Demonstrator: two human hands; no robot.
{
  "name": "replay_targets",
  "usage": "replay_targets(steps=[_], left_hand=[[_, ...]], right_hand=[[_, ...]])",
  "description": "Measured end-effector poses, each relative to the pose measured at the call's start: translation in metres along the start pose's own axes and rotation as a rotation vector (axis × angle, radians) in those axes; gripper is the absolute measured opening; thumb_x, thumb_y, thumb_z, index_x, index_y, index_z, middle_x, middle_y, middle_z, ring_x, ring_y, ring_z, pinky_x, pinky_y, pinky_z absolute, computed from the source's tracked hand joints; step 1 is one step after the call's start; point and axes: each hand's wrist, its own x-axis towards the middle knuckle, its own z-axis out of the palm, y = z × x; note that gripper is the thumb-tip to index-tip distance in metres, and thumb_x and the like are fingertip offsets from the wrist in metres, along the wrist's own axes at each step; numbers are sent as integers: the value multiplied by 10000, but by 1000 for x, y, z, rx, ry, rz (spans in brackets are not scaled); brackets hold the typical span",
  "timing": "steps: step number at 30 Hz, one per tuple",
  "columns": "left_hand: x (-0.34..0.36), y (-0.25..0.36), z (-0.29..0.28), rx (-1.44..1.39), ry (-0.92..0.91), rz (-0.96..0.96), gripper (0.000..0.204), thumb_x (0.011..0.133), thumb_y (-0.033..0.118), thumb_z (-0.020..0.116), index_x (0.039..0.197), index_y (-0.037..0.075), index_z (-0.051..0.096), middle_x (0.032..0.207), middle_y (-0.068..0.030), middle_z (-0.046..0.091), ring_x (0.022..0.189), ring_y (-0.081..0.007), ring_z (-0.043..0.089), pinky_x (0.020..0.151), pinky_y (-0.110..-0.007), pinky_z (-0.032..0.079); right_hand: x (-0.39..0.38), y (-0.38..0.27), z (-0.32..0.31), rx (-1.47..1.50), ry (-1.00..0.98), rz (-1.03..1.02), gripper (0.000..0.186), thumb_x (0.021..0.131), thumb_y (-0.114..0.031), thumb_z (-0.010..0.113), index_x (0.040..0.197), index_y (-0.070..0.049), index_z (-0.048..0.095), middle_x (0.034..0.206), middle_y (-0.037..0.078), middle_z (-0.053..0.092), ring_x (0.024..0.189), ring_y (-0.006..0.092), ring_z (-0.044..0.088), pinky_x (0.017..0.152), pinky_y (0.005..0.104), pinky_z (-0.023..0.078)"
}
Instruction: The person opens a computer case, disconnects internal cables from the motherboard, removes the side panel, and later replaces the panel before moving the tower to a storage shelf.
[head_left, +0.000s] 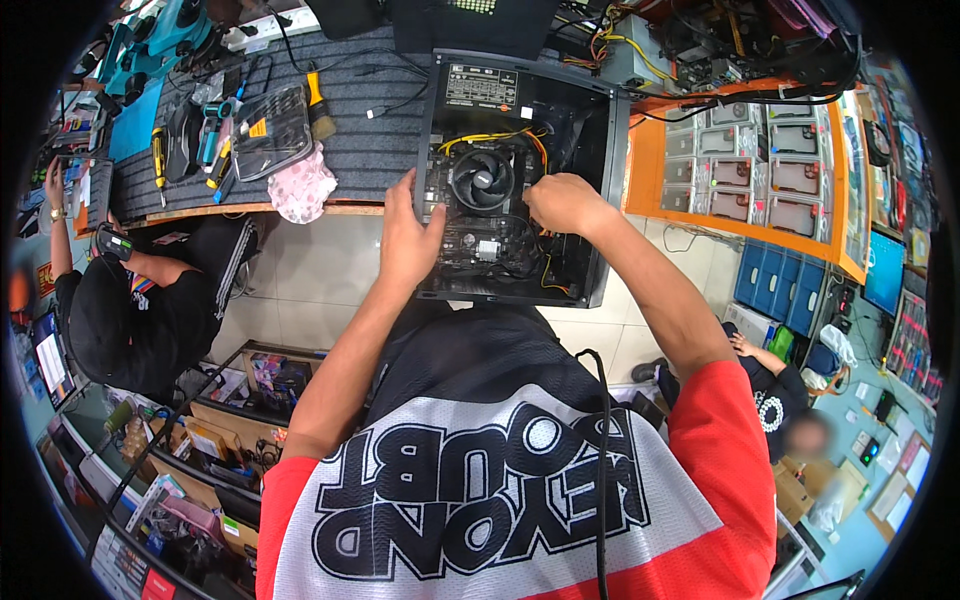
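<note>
L hand (411,238) rests spread, unclenched, on L edge of PC case (616,150). R hand (562,203) curls beside CPU fan (483,180), nr wires (541,150); can't tell if gripping.

The scene is brightly and fairly evenly lit. Detail is crisply rendered around both hands, but the case's (612,160) interior, just beyond the right hand (565,205), is sunk in shadow. A soft sheen is given off by the plastic box (270,132), up and left of the left hand (410,240). Well right of the right hand, the cabinet (848,190) is bowed by the lens; lower down, a head (808,436) is blurred. Everything is ringed in black.
</note>
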Motion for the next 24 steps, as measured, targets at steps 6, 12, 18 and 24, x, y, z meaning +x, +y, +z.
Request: replay_targets(steps=[6, 12, 18, 24], left_hand=[[-1, 37, -8, 232, 70, 204, 647, 960, 98, 721, 1544, -37, 478, 1460, -268, 558, 1359, -455, 559, 1156, -501, 461], [-20, 57, 62, 162, -316, 528, 578, 974, 178, 733, 1487, -25, 561, 1437, -223, 638, 1349, -401, 595, 1168, -516, 449], [-9, 55, 101, 201, -798, 98, 510, 997, 342, 707, 1363, -14, 690, 1399, -218, 687, 1354, -390, 615, 1170, -535, 433], [-18, 41, 107, 259, -820, 215, 491, 993, 375, 700, 1348, 38, 727, 1356, -191, 719, 1336, -392, 629, 1163, -550, 428]], right_hand=[[0, 6, 0, -258, -42, -190, 219, 856, -184, 742, 981, -36, 845, 1043, 148, 817, 1143, 337, 736, 965, 467, 591], [5, 14, -23, -286, -312, -292, 226, 902, -191, 686, 1012, -76, 848, 1053, 122, 793, 1098, 320, 713, 926, 458, 565], [18, 20, -17, -73, -267, -226, 227, 873, -127, 750, 1065, -43, 839, 1004, 151, 819, 1023, 368, 781, 891, 514, 612], [47, 1, 19, -378, -396, -211, 281, 817, -129, 854, 1086, -49, 855, 1147, 146, 829, 1098, 341, 796, 878, 479, 643]])
